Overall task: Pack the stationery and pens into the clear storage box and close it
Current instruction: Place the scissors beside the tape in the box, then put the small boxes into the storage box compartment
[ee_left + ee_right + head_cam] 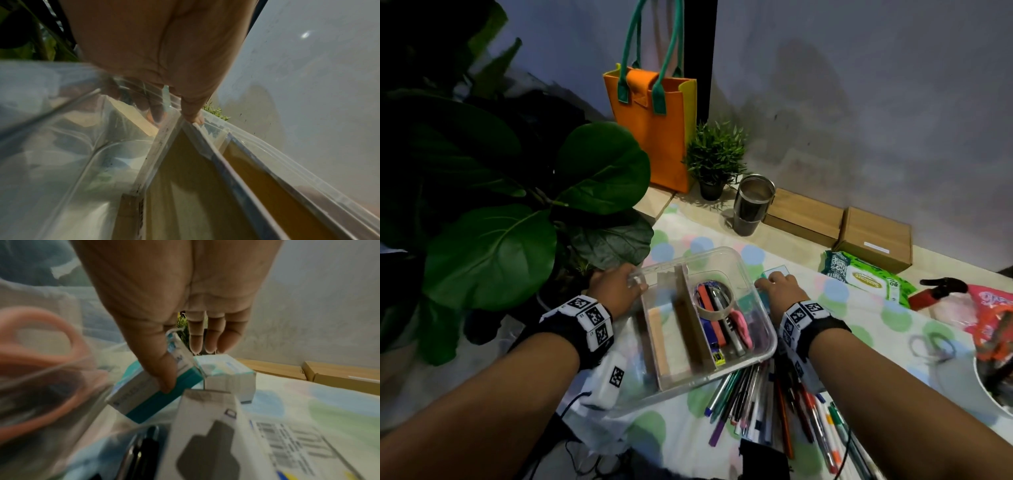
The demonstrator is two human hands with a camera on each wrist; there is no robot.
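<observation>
The clear storage box [751, 274] stands open on the spotted cloth, with cardboard dividers [686, 318], a tape roll [714, 301], markers and a pink eraser [741, 327] inside. My left hand [619, 287] grips the box's far left corner; in the left wrist view the thumb [194, 116] lies over the rim [267, 146], with the fingers outside the wall. Just right of the box, my right hand [777, 286] pinches a small teal and white box [144, 395] with the thumb [166, 379] on it. A second such box [228, 374] lies beside it. Several loose pens [774, 404] lie below the storage box.
A large leafy plant [493, 219] crowds the left side. At the back stand an orange felt bag [654, 137], a small potted plant [714, 161], a steel tumbler [751, 205] and two cardboard boxes [873, 240]. A wipes pack [866, 277], scissors [931, 346] and a pink bag [993, 315] lie at the right.
</observation>
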